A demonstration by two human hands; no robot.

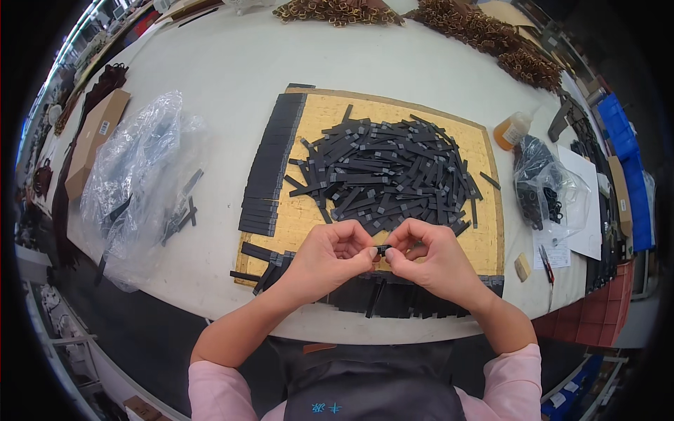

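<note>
Both hands meet at the board's (484, 245) near edge: I see my left hand (330, 254) and right hand (428, 258) curled, fingertips pinching one small black strip (381, 249) between them. Beyond them, a pile of strips (386, 175) covers the board's middle. Left of the board lies a plastic bag (137, 175); right, a glue bottle (512, 130).

Matt black strips (382, 175) – leather-like – on a rough yellow fibreboard (484, 242).
</note>
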